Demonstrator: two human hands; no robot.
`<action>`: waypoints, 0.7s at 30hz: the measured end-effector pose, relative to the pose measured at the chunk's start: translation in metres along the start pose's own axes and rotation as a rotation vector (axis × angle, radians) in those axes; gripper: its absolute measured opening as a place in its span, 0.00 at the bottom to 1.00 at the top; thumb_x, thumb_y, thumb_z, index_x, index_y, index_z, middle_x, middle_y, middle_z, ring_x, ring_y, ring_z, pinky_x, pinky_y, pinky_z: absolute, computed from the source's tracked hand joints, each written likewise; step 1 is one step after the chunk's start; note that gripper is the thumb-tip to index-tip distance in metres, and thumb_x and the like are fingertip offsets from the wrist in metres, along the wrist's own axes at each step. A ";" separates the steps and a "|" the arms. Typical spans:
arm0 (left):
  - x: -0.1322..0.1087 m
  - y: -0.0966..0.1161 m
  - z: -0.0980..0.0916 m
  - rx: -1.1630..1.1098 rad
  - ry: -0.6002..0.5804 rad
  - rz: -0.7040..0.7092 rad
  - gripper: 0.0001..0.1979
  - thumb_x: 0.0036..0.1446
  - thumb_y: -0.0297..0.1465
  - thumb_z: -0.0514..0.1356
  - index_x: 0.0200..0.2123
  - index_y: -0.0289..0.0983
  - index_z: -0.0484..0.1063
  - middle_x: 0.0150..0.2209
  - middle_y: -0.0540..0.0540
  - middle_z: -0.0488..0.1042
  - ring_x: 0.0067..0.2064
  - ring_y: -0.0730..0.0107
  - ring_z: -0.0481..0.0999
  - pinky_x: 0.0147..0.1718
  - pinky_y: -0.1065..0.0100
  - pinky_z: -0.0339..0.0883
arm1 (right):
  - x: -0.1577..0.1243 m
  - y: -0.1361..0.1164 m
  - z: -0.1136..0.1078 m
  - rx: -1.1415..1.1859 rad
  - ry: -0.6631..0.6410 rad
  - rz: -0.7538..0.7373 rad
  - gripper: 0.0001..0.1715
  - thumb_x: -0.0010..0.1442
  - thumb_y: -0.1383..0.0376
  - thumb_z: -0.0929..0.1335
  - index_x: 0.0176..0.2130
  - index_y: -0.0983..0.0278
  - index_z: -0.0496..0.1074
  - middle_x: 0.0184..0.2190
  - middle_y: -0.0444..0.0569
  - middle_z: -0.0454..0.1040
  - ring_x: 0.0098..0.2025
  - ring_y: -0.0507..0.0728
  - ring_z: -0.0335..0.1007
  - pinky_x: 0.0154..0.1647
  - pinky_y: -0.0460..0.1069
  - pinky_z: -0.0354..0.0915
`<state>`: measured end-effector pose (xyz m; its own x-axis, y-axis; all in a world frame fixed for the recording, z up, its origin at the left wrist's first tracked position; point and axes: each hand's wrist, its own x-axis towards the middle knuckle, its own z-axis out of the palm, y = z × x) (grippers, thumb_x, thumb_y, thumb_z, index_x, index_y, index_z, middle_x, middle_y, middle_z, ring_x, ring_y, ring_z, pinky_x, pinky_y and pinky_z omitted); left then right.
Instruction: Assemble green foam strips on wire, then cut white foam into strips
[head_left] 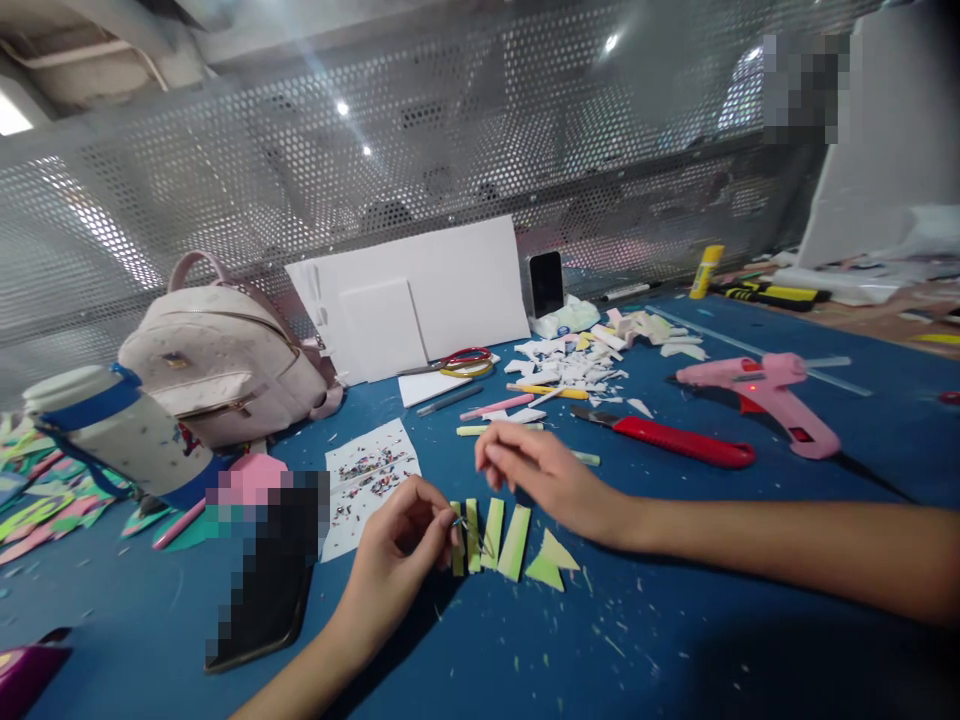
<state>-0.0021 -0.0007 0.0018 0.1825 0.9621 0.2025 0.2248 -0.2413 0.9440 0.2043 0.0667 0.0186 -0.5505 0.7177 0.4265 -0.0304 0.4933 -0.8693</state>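
I had my two hands apart over the middle of the tabletop point(600, 660), toward its near edge. The left hand point(405, 545) pinched a small bluish sliver point(460, 521) between thumb and forefinger, a grip that probably suited something so thin. The right hand point(544, 475) hung beyond the strips, fingers loosely curled; I could not tell whether they held anything.

The yellow-green strips point(514, 543) lay side by side just right of my left fingertips, spaced apart, I judged, so each could be taken singly. Two triangles point(546, 574) rested beside them, on the side toward the tabletop's right edge. A white paper point(341, 540) lay left of the strips, seemingly catching the dark specks point(367, 468) so they would not scatter.

The knife point(682, 440) lay with its handle toward the right edge, plausibly for my right hand. Farther out that way, the glue gun point(765, 385) lay flat with its nozzle pointing left, its red light showing.
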 end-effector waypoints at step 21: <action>0.000 -0.003 -0.001 -0.020 -0.018 0.000 0.11 0.66 0.38 0.59 0.33 0.38 0.67 0.26 0.51 0.73 0.24 0.74 0.69 0.24 0.73 0.63 | -0.042 -0.048 -0.120 -0.435 -0.708 0.633 0.13 0.67 0.65 0.64 0.33 0.61 0.75 0.30 0.46 0.79 0.30 0.54 0.76 0.32 0.47 0.69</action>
<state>-0.0033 -0.0001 -0.0006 0.2001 0.9596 0.1976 0.2057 -0.2383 0.9492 0.3289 0.0723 0.0725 -0.7281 0.5239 -0.4420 0.6602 0.3628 -0.6576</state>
